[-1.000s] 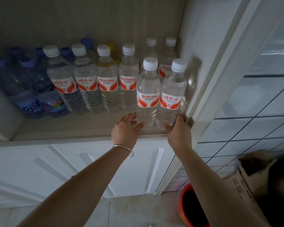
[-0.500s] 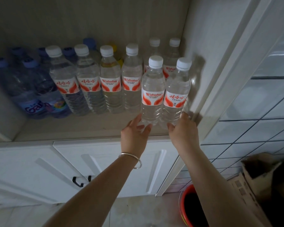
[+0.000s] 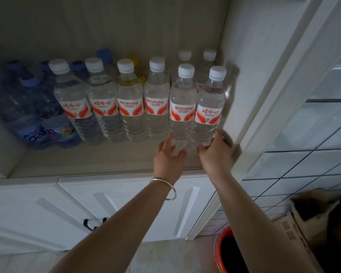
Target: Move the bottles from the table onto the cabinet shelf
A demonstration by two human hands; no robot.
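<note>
Both hands reach onto the cabinet shelf (image 3: 71, 164) at its right end, each at the base of a clear water bottle with a white cap and a red-and-white label. The left hand (image 3: 168, 160) has its fingers (image 3: 165, 141) and thumb curled round the bottom of the left front bottle (image 3: 182, 107), gripping it. The right hand (image 3: 217, 152) grips the foot of the right front bottle (image 3: 210, 107) in the same way, with its fingers wrapped behind the base beside the cabinet's side wall (image 3: 264, 56). The two bottles stand upright, touching each other, at about 1 o'clock from the middle of the view; whether their bases rest on the shelf I cannot tell. At 9 o'clock from them four more bottles of the same kind (image 3: 114, 103) stand in a row, and two more white caps (image 3: 197, 55) show behind the held pair. At the far left of the shelf is a cluster of blue-capped bottles (image 3: 28, 107). A silver bangle (image 3: 166, 187) circles the left wrist. White cabinet doors (image 3: 126, 203) lie below the shelf. At 5 o'clock a red bucket (image 3: 222, 251) stands on the floor beside a cardboard box (image 3: 303, 223).
</note>
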